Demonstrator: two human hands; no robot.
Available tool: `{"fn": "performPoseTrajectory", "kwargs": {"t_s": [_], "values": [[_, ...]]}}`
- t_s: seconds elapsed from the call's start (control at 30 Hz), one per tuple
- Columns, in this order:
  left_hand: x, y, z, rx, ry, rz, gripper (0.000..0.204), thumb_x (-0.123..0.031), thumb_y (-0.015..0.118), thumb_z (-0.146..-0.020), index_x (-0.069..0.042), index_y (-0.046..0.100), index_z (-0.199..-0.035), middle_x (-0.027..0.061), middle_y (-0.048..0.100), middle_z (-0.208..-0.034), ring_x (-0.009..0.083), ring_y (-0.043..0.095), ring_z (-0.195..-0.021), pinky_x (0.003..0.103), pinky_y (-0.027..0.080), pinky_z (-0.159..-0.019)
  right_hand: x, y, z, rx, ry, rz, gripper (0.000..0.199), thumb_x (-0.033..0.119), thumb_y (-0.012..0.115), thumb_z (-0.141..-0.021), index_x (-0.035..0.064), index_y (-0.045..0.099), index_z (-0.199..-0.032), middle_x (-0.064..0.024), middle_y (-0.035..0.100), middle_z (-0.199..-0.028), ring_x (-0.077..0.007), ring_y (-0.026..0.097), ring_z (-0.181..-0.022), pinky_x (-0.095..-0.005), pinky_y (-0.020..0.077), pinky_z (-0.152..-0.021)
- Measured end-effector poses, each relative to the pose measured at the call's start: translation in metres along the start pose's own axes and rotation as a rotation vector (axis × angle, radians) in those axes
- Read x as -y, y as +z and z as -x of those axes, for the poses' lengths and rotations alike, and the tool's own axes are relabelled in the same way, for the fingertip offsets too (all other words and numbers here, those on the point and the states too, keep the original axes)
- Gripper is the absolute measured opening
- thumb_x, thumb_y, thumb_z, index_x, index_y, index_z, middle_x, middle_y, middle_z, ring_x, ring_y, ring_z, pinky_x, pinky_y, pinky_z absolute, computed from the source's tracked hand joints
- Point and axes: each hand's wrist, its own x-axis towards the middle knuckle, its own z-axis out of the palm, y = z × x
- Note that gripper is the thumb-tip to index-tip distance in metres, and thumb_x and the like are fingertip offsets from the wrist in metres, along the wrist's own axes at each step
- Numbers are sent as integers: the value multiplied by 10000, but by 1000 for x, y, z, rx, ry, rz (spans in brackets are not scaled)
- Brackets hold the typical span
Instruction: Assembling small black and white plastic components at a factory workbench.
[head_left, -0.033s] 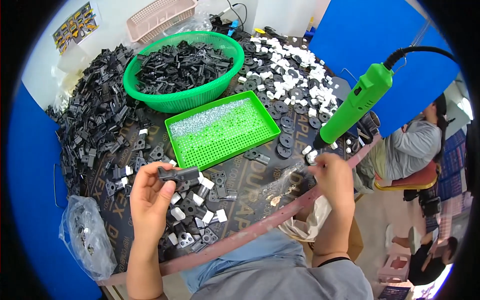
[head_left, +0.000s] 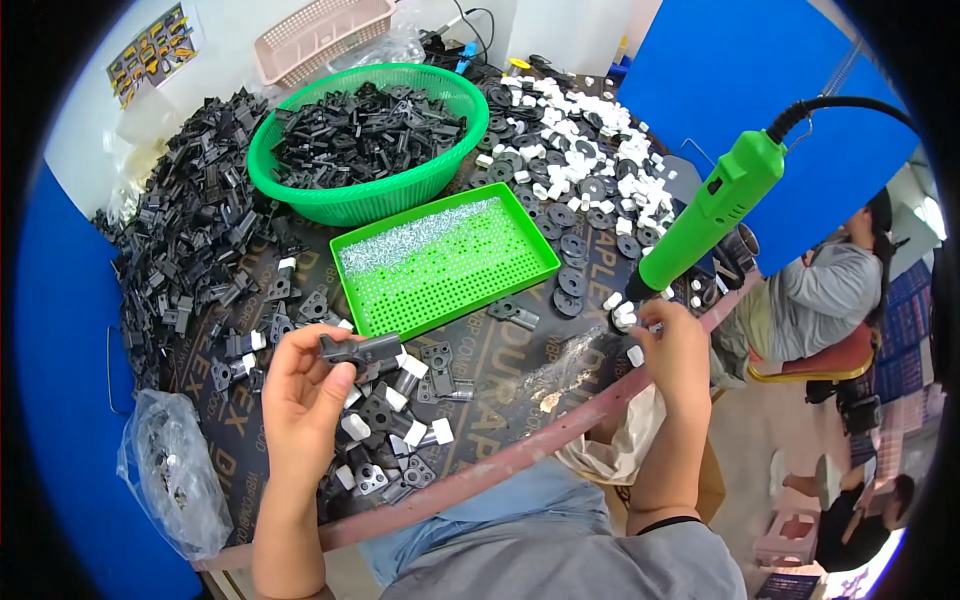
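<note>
Site type: a workshop set up for small-part assembly. Indicators are as follows. The worktop (head_left: 485,350) carries components in bulk: heaps of black parts (head_left: 190,230), black discs (head_left: 573,245) and white caps (head_left: 640,185). A green basket (head_left: 360,206) contains further black parts; a green tray (head_left: 460,321) contains small silvery pieces (head_left: 400,238). A green corded power tool (head_left: 715,210) stands tilted at the right. Blue panels (head_left: 730,60) flank the station. Beyond the right panel, a person (head_left: 830,290) sits on a red seat (head_left: 820,367).
</note>
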Motion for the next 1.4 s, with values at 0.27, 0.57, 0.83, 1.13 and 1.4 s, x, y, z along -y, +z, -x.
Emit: {"fn": "performPoseTrajectory", "kwargs": {"t_s": [0.27,0.57,0.83,1.13,1.4], "values": [[1,7,3,105,-45,37,260,-15,594,-865,-8,487,-1102,102,579,-1084,143,558,-992,259,432,-873,-23,19,-16,117,-83,-263,333,31,765,-622,21,623,-923,-88,597,-739,-163,547,-601,-294,446,-564],[-2,10,7,148,-87,123,262,-56,608,-860,-8,490,-1089,108,575,-1044,171,580,-962,318,501,-852,-14,-22,5,588,-35,-686,251,-11,714,-706,9,589,-923,-14,610,-807,-80,605,-733,-209,489,-622],[3,22,13,258,-79,241,240,51,533,-876,1,480,-1104,127,564,-1098,172,566,-1008,314,509,-869,122,7,7,628,-475,-1019,187,-71,662,-761,-6,579,-915,-70,581,-933,-111,597,-798,-248,489,-697],[3,10,10,100,-77,112,223,23,539,-880,-9,479,-1093,91,580,-976,125,614,-766,227,502,-643,141,56,16,734,-148,-1780,245,-72,656,-785,-22,573,-1010,-100,574,-1028,-149,573,-935,-273,482,-809],[-4,19,11,43,-125,-78,216,75,546,-839,1,520,-1041,66,599,-896,92,605,-712,193,469,-577,140,68,23,599,-200,-1781,202,-75,665,-776,-25,592,-958,-85,557,-933,-141,566,-841,-267,475,-759]]}}
